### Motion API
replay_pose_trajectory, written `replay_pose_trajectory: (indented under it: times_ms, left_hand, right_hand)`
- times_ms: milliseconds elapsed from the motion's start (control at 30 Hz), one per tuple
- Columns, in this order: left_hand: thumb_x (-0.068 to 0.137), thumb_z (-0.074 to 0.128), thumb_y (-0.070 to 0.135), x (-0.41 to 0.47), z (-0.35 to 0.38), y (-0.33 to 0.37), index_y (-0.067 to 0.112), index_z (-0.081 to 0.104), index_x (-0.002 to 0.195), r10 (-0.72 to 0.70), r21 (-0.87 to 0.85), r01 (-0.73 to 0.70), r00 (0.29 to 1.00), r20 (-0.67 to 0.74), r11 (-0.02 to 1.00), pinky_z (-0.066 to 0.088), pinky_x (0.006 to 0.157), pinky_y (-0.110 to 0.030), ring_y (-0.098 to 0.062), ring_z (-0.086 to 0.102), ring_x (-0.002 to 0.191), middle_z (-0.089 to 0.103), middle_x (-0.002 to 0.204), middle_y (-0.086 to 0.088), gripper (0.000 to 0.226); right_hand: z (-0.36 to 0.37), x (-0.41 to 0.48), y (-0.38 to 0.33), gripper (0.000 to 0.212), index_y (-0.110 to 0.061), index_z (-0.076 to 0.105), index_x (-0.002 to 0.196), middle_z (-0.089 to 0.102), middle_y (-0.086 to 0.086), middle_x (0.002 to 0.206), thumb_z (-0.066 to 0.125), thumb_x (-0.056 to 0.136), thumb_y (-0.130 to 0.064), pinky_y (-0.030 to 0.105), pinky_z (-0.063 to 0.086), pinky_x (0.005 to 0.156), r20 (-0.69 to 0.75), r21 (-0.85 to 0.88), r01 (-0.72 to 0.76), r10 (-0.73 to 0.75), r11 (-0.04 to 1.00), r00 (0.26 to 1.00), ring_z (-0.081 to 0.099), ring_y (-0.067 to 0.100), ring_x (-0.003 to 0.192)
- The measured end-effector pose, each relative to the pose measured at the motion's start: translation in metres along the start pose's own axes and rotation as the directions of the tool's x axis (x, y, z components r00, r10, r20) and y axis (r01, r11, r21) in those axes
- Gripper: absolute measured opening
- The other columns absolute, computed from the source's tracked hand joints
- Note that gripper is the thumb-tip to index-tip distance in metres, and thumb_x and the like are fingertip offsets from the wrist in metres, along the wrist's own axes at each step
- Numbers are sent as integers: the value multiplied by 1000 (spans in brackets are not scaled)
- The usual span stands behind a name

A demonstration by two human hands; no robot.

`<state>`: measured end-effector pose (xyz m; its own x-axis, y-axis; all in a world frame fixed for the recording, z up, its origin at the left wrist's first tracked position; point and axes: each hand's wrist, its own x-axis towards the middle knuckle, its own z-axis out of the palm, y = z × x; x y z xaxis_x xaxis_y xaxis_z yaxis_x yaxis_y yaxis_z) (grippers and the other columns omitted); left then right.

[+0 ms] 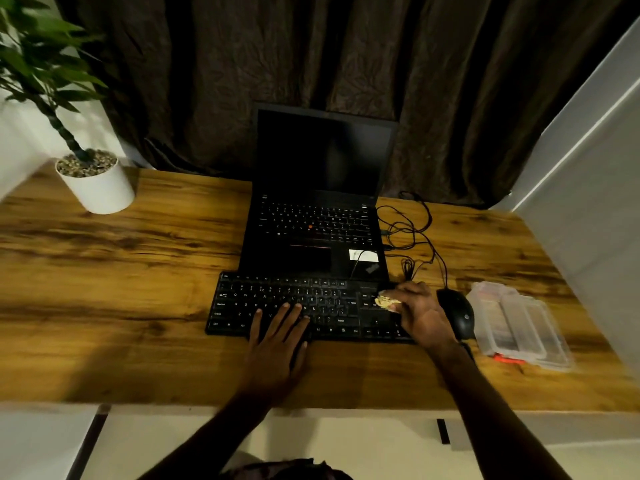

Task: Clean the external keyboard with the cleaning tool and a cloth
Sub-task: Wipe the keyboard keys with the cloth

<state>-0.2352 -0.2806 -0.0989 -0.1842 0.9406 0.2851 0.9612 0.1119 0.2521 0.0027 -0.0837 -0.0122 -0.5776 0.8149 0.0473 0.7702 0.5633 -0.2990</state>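
Keyboard (pixel 304 306) at mid-table (pixel 138 271); everything else placed off it.
Laptop (pixel 311 230) directly behind keyboard, touching its back edge, lid open. Cables (pixel 408 230) behind keyboard's right end, beside laptop. Mouse (pixel 457 315) just right of keyboard; plastic case (pixel 519 323) right of mouse. Potted plant (pixel 95 181) far behind-left of keyboard, near the table's back corner. Curtain (pixel 346 64) behind the table. Left hand (pixel 277 344) flat on keyboard's front middle; right hand (pixel 419 313) on its right end, pinching a wad (pixel 386 302) against the keys.
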Motion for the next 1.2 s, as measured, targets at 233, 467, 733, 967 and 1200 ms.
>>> replay_pose_trajectory:
  times_ms: [233,467,733,967,1200]
  left_hand:
    - [103,30,43,0,5,-2,21,53,141,11,3,-10,999,-35,1000,18,118,-60,-20,32,147,46,153,-2,49]
    - [103,32,42,-1,5,-2,20,56,140,24,-1,-24,999,-46,1000,20,117,-60,-21,33,147,47,152,-2,49]
    - [104,30,44,-1,5,-3,22,54,141,11,3,-11,1000,-11,1000,17,117,-59,-20,32,147,46,153,-1,50]
    - [105,29,43,-1,7,-4,22,52,142,8,-13,-8,1000,-12,1000,18,118,-60,-20,30,148,45,154,-1,49]
    - [103,32,43,0,7,-3,22,54,139,10,-11,-11,999,-31,1000,20,117,-60,-21,34,146,49,151,-2,47]
  right_hand:
    - [13,-2,-28,34,-35,63,124,53,-5,128,59,94,-18,34,49,94,28,-25,79,-78,997,997,43,19,119]
    - [4,-6,-9,36,-35,66,121,55,-6,128,60,93,-12,33,47,100,25,15,46,-46,999,999,43,16,122]
    - [10,-1,-21,34,-33,65,121,54,-6,126,59,93,-15,37,46,101,49,26,36,-38,999,998,44,17,120]
    - [-1,-2,-10,36,-38,63,122,52,-7,132,58,94,-15,36,44,105,107,3,17,-18,1000,994,43,15,123]
    - [-5,-3,-21,38,-32,65,124,49,-5,135,59,94,-9,35,41,109,83,-1,-45,45,999,995,41,19,128]
